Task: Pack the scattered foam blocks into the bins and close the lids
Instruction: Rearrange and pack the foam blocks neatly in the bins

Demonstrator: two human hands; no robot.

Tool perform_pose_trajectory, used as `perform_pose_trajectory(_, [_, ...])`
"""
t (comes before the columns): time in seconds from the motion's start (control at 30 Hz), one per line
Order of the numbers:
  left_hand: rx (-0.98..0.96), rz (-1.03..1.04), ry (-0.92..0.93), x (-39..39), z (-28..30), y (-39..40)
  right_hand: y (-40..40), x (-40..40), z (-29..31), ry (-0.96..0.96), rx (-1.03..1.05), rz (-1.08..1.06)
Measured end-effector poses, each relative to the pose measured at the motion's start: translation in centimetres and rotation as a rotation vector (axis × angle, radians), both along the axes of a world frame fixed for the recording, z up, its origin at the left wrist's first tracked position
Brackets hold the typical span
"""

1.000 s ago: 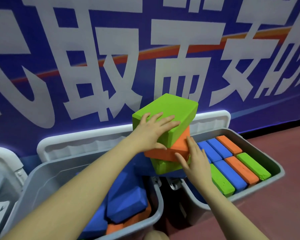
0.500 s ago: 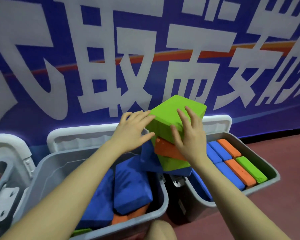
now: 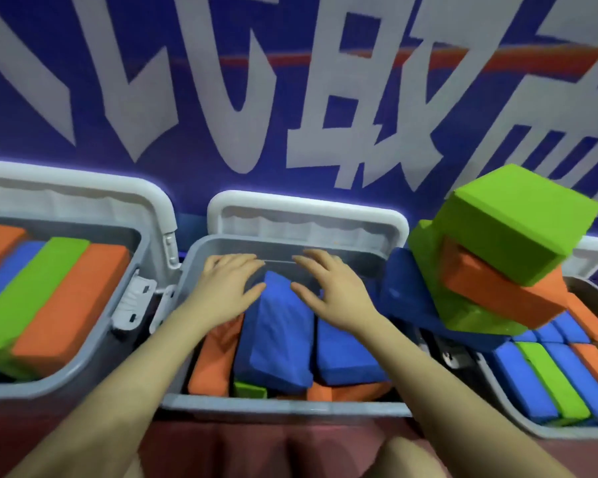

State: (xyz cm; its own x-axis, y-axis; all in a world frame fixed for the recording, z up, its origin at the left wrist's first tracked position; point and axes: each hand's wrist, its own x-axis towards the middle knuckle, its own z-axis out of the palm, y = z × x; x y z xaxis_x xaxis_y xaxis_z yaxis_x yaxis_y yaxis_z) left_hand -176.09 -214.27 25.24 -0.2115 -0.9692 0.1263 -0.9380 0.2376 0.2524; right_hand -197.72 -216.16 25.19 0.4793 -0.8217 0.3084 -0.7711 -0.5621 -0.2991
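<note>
head view: middle bin [image 3: 221, 250], lid up.
blue block [image 3: 280, 326]: tilted on the jumble – foam, so I'd guess light, squishy, grippy; best pinched by its long sides.
left hand [image 3: 227, 288]: fingers spread, holding nothing, touching its left edge.
right hand [image 3: 335, 291]: same, right edge – not clamped yet.

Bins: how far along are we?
Done: left bin and right bin hold neat rows. In hand: both hands, left and right, press blocks in the middle bin. Left: the stack and all lids open.
</note>
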Motion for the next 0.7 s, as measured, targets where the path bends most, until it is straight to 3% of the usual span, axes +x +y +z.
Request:
perform_pose_trajectory(0.17, [0.222,0.070,-0.015,4.0,-6.8,2.7,0.6,3.8,-7.9,0.231,0.367,0.078])
perform_pose_trajectory(0.27, [0.283,0.092,0.010,4.6,-10.0,3.7,1.6,5.3,-11.7,0.378,0.460,0.119])
perform_pose_trajectory(0.37, [0.306,0.077,-0.007,4.7,-11.9,4.1,2.2,5.7,-13.9,0.444,0.423,0.093])
perform_pose_trajectory(0.5, [0.331,0.018,0.012,3.5,-12.6,3.8,2.6,4.5,-14.4,0.386,0.272,0.059])
perform_pose_trajectory(0.7, [0.342,-0.075,0.076,0.5,-13.3,2.8,3.1,1.3,-13.6,0.125,0.160,0.011])
